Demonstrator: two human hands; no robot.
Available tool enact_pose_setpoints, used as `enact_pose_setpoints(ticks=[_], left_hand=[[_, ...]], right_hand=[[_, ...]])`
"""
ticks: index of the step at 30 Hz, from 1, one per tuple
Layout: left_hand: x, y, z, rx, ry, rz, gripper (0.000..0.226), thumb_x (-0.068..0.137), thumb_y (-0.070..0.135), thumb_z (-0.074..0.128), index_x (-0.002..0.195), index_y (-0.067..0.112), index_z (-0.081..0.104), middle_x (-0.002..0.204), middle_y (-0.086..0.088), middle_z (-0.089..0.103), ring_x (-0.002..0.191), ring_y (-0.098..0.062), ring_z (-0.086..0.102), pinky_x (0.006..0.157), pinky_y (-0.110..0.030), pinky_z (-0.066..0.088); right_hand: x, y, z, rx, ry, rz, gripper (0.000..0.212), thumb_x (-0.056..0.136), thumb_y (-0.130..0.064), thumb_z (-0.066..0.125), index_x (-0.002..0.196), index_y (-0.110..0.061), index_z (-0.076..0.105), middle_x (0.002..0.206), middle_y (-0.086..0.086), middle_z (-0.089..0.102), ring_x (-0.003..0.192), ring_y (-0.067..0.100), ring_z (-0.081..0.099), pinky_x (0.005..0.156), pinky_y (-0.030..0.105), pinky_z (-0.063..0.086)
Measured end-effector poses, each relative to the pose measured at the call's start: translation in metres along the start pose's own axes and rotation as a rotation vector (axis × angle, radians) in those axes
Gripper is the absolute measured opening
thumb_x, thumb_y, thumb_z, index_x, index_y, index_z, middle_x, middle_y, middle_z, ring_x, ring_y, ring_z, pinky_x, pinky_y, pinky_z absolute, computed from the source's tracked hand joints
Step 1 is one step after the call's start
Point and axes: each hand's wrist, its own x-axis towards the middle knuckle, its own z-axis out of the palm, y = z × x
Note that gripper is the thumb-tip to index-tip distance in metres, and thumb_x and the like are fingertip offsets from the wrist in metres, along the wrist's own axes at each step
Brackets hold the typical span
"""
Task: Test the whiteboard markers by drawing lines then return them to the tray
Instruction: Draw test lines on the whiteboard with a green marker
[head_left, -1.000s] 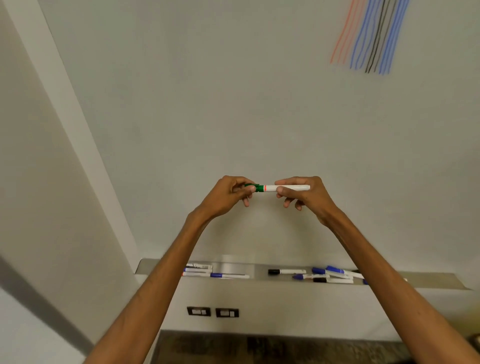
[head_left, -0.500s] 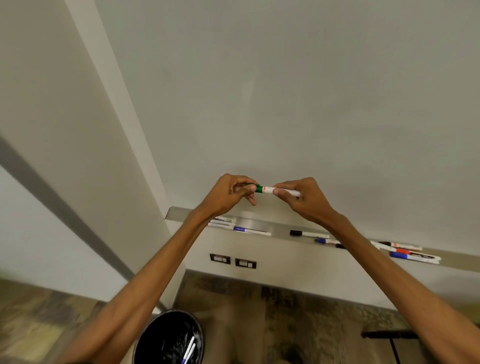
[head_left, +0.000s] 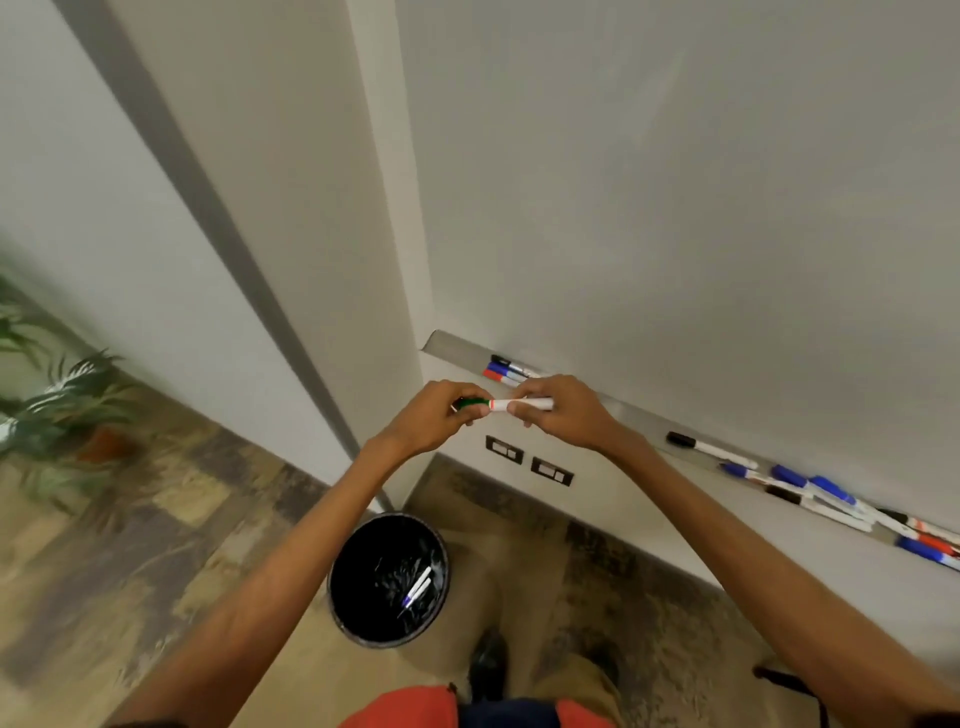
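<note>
Holding a green-capped marker (head_left: 500, 404) level in the air, just in front of the left end of the tray (head_left: 451, 343). Gripping its green cap end with the left hand (head_left: 434, 418), fingers curled closed round it. Pinching the white barrel with the right hand (head_left: 569, 415), fingers folded over the top and thumb underneath. Both hands narrow and tight on the marker, close together, with only a short stretch of barrel showing between them. Cap butted up against the barrel.

Behind the hands, running along the foot of the whiteboard (head_left: 675, 208): a small group of markers (head_left: 505, 369) at the tray's left end, partly hidden by the right hand. Further right a lone black-capped marker (head_left: 707, 449), then a loose heap of blue, black and red markers (head_left: 831, 500) reaching the edge of view.

Below the hands, on the wall, two dark sockets (head_left: 504, 450) side by side. Lower, by the left forearm, a round black bin (head_left: 363, 566) on the floor, with two discarded markers (head_left: 418, 587) lying together inside. Far left, a potted plant (head_left: 57, 395), blurred.
</note>
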Motion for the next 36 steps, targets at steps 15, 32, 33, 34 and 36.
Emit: enact_pose_setpoints(ticks=[15, 32, 33, 34, 36], left_hand=[[-0.122, -0.096, 0.027, 0.140, 0.211, -0.553, 0.021, 0.085, 0.026, 0.073, 0.106, 0.026, 0.070, 0.097, 0.006, 0.072, 0.092, -0.017, 0.066, 0.078, -0.031, 0.050], [-0.103, -0.077, 0.031, 0.071, 0.273, -0.508, 0.042, 0.092, 0.034, 0.066, 0.130, 0.018, 0.060, 0.123, -0.001, 0.068, 0.114, -0.017, 0.062, 0.096, -0.039, 0.050], [-0.096, -0.074, 0.032, 0.065, 0.272, -0.489, 0.040, 0.093, 0.033, 0.066, 0.129, 0.018, 0.060, 0.122, -0.001, 0.068, 0.113, -0.017, 0.062, 0.095, -0.038, 0.050], [-0.089, -0.071, 0.035, 0.064, 0.267, -0.467, 0.039, 0.093, 0.033, 0.065, 0.128, 0.018, 0.060, 0.122, 0.000, 0.068, 0.112, -0.016, 0.062, 0.095, -0.037, 0.050], [-0.074, -0.062, 0.041, 0.065, 0.245, -0.418, 0.037, 0.093, 0.032, 0.065, 0.128, 0.018, 0.061, 0.121, 0.001, 0.068, 0.111, -0.016, 0.062, 0.095, -0.037, 0.050]], right_hand=[[0.038, -0.026, 0.162, -0.088, -0.338, -0.117, 0.023, 0.088, -0.018, 0.064, 0.108, -0.024, 0.072, 0.102, -0.001, 0.075, 0.092, 0.023, 0.067, 0.080, 0.038, 0.053], [0.043, -0.010, 0.166, -0.067, -0.292, -0.122, 0.036, 0.093, -0.027, 0.069, 0.128, -0.023, 0.063, 0.124, -0.003, 0.068, 0.108, 0.012, 0.065, 0.098, 0.035, 0.052], [0.040, -0.005, 0.160, -0.058, -0.276, -0.102, 0.035, 0.093, -0.026, 0.068, 0.128, -0.023, 0.063, 0.124, -0.003, 0.068, 0.107, 0.011, 0.064, 0.097, 0.032, 0.053], [0.038, 0.000, 0.153, -0.051, -0.252, -0.087, 0.034, 0.094, -0.026, 0.067, 0.128, -0.022, 0.064, 0.124, -0.002, 0.068, 0.106, 0.009, 0.063, 0.094, 0.027, 0.052], [0.031, 0.012, 0.139, -0.049, -0.194, -0.051, 0.031, 0.095, -0.025, 0.065, 0.126, -0.021, 0.065, 0.123, -0.002, 0.068, 0.102, 0.005, 0.059, 0.086, 0.015, 0.046]])
